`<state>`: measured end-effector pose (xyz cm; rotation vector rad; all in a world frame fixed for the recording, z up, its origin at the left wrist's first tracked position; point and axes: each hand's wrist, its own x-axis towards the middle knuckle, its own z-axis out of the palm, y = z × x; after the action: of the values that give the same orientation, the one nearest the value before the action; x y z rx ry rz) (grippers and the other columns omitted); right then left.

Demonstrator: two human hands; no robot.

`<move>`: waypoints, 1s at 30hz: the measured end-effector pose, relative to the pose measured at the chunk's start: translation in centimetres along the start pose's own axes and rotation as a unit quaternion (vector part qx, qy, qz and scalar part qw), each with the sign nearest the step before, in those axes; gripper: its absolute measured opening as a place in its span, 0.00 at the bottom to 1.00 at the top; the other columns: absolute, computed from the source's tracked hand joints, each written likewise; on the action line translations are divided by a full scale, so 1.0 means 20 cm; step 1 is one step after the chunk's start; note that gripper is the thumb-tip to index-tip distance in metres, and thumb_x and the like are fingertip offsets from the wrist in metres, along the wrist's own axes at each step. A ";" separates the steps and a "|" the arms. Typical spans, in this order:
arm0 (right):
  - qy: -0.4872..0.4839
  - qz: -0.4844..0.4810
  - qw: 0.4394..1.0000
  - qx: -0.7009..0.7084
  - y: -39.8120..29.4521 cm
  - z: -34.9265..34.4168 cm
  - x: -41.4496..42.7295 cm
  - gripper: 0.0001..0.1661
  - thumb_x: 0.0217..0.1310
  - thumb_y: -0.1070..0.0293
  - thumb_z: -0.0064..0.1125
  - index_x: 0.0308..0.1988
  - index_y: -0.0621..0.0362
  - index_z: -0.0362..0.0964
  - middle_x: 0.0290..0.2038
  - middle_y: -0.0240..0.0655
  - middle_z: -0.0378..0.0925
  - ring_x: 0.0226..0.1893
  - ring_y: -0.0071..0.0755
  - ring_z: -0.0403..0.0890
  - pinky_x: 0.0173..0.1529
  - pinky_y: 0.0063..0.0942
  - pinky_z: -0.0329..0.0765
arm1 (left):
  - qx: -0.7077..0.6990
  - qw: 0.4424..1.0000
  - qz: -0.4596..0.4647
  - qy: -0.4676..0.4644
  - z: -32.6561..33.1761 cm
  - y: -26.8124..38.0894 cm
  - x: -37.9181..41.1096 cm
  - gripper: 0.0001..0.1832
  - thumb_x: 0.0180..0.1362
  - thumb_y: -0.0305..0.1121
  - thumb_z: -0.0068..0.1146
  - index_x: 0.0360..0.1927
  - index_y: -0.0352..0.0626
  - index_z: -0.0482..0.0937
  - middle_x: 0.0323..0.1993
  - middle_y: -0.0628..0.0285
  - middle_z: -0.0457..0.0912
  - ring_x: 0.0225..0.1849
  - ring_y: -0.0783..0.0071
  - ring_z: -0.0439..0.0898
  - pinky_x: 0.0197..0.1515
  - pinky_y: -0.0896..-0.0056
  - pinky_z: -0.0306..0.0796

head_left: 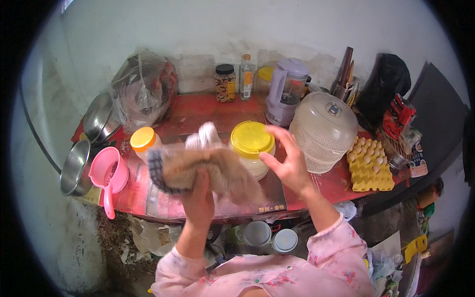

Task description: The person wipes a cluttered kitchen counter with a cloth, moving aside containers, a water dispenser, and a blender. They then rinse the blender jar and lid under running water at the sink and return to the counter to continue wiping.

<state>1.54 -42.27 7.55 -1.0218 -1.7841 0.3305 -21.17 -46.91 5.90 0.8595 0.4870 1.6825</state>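
Note:
My left hand (200,196) grips a brown cloth (211,172) with a dark checked edge, blurred by motion, above the front of the table. My right hand (291,167) has its thumb and fingers spread at the right side of a jar's yellow lid (252,139). Whether the fingertips touch the lid cannot be told. The jar (256,169) stands upright, its lower left covered by the cloth. Just behind the cloth shows a white bunched item (204,135), perhaps fabric. To the left, a smaller jar with an orange lid (143,139) is partly hidden by the cloth.
A pink dipper (113,170) and metal basins (76,169) stand left on the red-covered table (222,120). Right are a lidded plastic basket (323,133), an egg tray (371,178) and a lavender blender (282,92). A glass bottle (246,80) stands by the wall.

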 end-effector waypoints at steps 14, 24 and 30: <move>-0.030 0.063 0.997 -0.035 0.26 0.19 0.13 0.61 0.36 0.48 0.79 0.64 0.67 0.55 0.62 0.51 0.61 0.64 0.51 0.64 0.69 0.39 0.61 | 0.436 0.899 -0.027 -0.044 -0.06 -0.47 0.74 0.23 0.61 0.44 0.48 0.44 0.32 0.81 0.33 0.45 0.84 0.37 0.58 0.83 0.42 0.60 0.72; 0.010 0.040 0.996 -0.078 0.26 0.22 0.09 0.57 0.43 0.46 0.75 0.62 0.70 0.57 0.60 0.54 0.61 0.62 0.52 0.65 0.67 0.40 0.63 | 0.636 0.753 0.156 -0.066 -0.15 -1.02 -0.09 0.11 0.64 0.28 0.47 0.40 0.31 0.78 0.36 0.41 0.81 0.41 0.49 0.81 0.44 0.50 0.73; 0.005 0.062 0.993 -0.097 0.23 0.25 0.07 0.51 0.50 0.47 0.69 0.63 0.67 0.55 0.60 0.57 0.61 0.62 0.56 0.64 0.66 0.44 0.62 | 0.568 0.813 0.131 0.004 -0.08 -0.97 -0.07 0.12 0.64 0.36 0.49 0.40 0.38 0.80 0.38 0.48 0.83 0.44 0.52 0.80 0.49 0.53 0.72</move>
<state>-0.67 -37.23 3.23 -1.2729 -1.7729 0.2291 -9.65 -42.58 -9.25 1.8319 1.5120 1.5412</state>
